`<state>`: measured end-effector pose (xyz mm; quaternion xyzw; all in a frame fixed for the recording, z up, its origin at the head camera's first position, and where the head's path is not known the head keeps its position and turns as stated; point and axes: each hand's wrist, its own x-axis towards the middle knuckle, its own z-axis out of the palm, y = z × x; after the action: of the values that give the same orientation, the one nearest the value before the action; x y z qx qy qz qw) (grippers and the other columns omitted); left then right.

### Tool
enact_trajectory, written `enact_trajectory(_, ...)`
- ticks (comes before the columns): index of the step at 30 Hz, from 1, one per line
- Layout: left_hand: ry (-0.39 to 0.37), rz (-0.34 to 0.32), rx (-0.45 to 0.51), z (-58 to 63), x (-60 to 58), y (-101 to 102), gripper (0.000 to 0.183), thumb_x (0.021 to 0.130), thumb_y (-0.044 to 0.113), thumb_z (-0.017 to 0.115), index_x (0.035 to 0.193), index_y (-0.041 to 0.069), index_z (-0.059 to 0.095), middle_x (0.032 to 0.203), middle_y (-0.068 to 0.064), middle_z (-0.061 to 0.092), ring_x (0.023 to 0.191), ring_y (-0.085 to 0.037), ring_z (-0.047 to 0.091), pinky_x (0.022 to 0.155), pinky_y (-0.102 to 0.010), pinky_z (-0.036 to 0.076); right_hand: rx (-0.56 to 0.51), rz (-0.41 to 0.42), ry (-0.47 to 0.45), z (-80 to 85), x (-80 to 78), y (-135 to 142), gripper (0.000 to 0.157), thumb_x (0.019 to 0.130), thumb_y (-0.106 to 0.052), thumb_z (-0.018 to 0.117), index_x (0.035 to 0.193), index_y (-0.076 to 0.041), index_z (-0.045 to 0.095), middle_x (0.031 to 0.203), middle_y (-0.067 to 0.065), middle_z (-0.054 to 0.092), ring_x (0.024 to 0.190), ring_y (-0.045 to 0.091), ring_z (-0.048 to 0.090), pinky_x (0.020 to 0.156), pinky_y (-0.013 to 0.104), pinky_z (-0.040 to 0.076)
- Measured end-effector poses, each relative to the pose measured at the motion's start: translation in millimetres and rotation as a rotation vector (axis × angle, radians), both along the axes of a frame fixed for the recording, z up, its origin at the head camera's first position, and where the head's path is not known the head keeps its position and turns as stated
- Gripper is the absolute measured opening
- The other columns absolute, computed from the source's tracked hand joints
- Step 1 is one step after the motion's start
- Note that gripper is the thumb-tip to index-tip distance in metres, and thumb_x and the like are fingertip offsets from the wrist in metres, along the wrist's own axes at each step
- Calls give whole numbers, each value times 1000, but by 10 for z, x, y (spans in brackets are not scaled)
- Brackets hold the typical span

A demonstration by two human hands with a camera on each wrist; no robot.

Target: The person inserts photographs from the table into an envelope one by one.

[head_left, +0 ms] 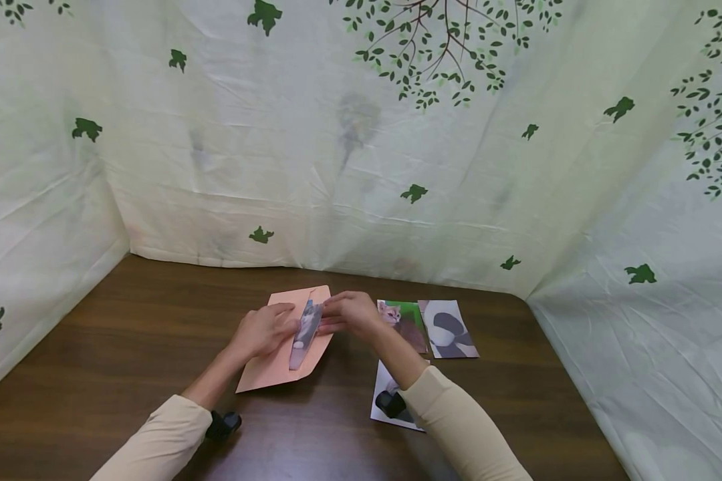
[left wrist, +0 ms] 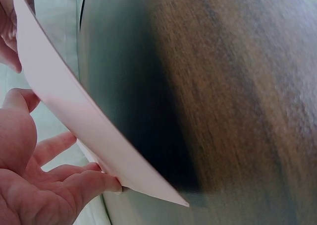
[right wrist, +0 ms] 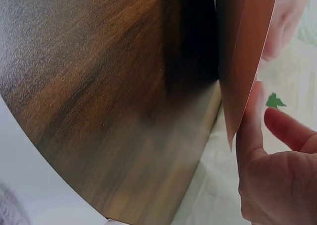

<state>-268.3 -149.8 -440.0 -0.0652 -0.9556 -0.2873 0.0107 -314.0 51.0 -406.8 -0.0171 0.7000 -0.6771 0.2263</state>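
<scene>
A salmon-pink envelope [head_left: 266,373] is held tilted just above the table. From its opening sticks a narrow strip of a photo [head_left: 303,341] with a grey-and-white animal on it. My left hand [head_left: 267,331] grips the envelope at its left side, with fingers along the opening. In the left wrist view, several fingers [left wrist: 94,178] touch the paper's edge. From the right, my right hand [head_left: 351,312] touches the photo's exposed edge by the flap, its fingers fairly straight. The right wrist view shows one finger [right wrist: 250,121] against the paper and another digit apart from it.
To the right on the brown table [head_left: 156,334] lie a kitten photo [head_left: 412,327], another photo [head_left: 448,331] beside it, and a third photo [head_left: 385,401] partly under the right forearm. A white leaf-printed curtain [head_left: 313,167] encloses the table's back and sides.
</scene>
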Motion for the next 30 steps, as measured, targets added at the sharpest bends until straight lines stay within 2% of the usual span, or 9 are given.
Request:
enact_trajectory(11,-18,-4,2,24,3,-5,50,100,33,57,140,3,59,136,-25,62,124,-52,56,99,-59,46,41,-14,13,-6,31,-56,25,91,5,64,115,11,66,96,21,73,70,20,73,77,40,61)
enact_trajectory(23,-27,12,26,6,13,-1,50,100,33,58,140,4,60,137,-24,62,127,-52,55,101,-60,45,-7,-52,-39,-79,29,-122,23,92,5,63,114,9,67,97,23,75,85,34,77,72,42,62)
enact_trajectory(30,-22,15,34,4,12,5,51,100,34,59,140,4,60,137,-25,62,127,-52,54,100,-59,45,-26,-36,-49,-103,48,-163,22,96,1,59,116,10,65,96,24,75,86,36,77,70,42,62)
